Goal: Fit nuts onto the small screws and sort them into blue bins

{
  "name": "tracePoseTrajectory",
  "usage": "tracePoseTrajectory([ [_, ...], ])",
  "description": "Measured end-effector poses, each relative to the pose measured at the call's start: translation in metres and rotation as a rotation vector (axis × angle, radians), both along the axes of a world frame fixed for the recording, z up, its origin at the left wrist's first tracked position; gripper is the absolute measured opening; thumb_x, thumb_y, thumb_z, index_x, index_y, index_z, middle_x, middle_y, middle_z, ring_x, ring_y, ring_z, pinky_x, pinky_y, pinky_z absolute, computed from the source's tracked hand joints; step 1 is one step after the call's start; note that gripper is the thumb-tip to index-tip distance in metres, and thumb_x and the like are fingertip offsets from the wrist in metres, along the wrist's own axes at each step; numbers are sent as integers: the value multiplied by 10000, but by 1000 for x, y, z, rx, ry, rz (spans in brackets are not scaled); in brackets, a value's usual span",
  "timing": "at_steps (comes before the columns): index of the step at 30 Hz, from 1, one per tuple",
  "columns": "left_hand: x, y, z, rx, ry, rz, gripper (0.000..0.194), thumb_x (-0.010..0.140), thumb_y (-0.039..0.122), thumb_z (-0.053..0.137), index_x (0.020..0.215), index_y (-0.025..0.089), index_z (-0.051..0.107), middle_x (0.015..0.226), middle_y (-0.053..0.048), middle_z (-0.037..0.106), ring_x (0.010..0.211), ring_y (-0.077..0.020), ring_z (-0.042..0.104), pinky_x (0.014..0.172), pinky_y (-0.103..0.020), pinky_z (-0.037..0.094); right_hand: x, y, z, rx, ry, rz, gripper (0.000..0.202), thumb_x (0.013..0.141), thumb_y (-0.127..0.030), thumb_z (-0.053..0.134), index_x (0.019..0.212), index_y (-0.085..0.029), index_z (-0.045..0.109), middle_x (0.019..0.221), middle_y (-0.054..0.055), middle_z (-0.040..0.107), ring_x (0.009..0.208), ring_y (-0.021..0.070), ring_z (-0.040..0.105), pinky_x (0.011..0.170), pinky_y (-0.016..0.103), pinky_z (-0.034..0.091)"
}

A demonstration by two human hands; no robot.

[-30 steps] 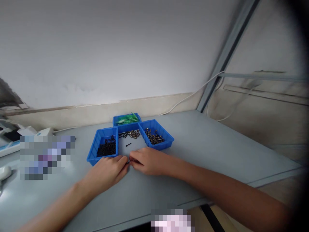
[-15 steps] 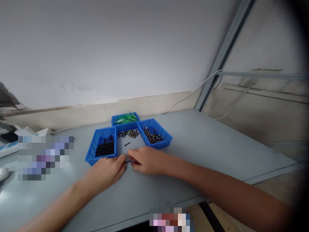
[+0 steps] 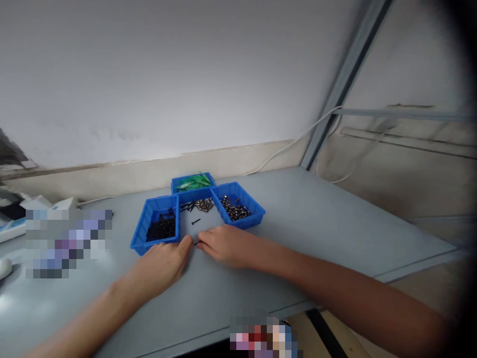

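My left hand (image 3: 167, 261) and my right hand (image 3: 223, 244) meet fingertip to fingertip over the grey table. A dark screw (image 3: 196, 243) shows in the narrow gap, pinched by both hands; its ends are hidden by fingers. Just beyond them another black screw (image 3: 196, 222) lies loose. The left blue bin (image 3: 136, 238) holds black screws, and the right blue bin (image 3: 257, 219) holds small brassy metal parts. Between the bins are a pile of metal parts (image 3: 204, 205) and a few dark screws (image 3: 189, 206).
A blue bin (image 3: 194, 195) with green pieces (image 3: 194, 182) stands at the back, near the wall. White cable (image 3: 276, 158) runs beside the metal frame post (image 3: 324, 129). At the left are a white mouse-like object (image 3: 5, 268), white boxes and a blurred-out item.
The fingertips of my right hand have closed further around the screw and moved slightly left, so less of it shows. My left hand has hardly moved.
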State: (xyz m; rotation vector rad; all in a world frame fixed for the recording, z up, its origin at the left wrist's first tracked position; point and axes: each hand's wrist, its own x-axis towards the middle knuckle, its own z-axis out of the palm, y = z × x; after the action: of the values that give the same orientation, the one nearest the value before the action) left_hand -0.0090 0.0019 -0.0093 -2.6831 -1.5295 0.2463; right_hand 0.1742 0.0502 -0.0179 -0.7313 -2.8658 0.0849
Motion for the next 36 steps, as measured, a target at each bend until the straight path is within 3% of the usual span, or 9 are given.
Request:
tracePoseTrajectory([
  [5,2,-1,1,28,-34,33,269,939,279,214,916,163,456,659,-55,627,636,-236,648,563,-321,485,3,2,-6,72,-18,81,263,924,-206,308,836,-119,540,735,60,597,620,143,528,555,269,331],
  [12,-3,0,-5,18,25,20,207,845,106,305,974,150,460,637,-52,619,572,-220,635,508,-288,471,1,-4,4,-162,44,-169,272,869,-351,444,1020,-129,489,684,43,601,594,165,555,479,242,296],
  [15,-1,0,-3,-2,35,30,223,834,93,313,989,146,464,638,-55,626,580,-231,638,511,-299,477,1,-3,4,-138,25,-134,223,898,-316,394,975,-136,500,680,42,600,576,152,548,485,240,294],
  [20,3,-1,1,1,-26,51,302,933,291,220,974,156,487,689,-82,645,642,-251,652,564,-342,494,2,2,-4,-37,13,-52,187,908,-202,350,879,-128,519,713,62,613,582,147,543,519,255,320],
  [23,2,0,0,-8,-18,35,287,930,262,227,986,154,487,699,-79,647,653,-240,654,570,-329,494,2,2,-4,-13,1,-10,210,912,-186,330,870,-122,526,724,69,611,608,149,545,548,262,339],
  [29,-2,0,-2,-4,30,27,226,899,182,271,936,149,492,666,-68,637,603,-214,643,543,-290,481,2,-5,6,-138,37,-143,261,901,-346,386,1023,-136,481,703,46,611,619,164,568,495,245,311],
  [33,-2,0,-1,-5,26,34,226,893,163,281,949,149,499,688,-73,640,634,-224,649,554,-302,485,2,-4,5,-141,24,-139,231,911,-326,359,999,-144,470,684,41,608,582,156,562,464,243,280],
  [36,1,-1,0,-2,-7,50,299,933,253,227,963,145,504,689,-78,643,654,-231,653,575,-318,491,2,-2,2,-81,2,-110,202,917,-271,334,934,-142,487,679,45,606,545,145,541,462,253,270],
])
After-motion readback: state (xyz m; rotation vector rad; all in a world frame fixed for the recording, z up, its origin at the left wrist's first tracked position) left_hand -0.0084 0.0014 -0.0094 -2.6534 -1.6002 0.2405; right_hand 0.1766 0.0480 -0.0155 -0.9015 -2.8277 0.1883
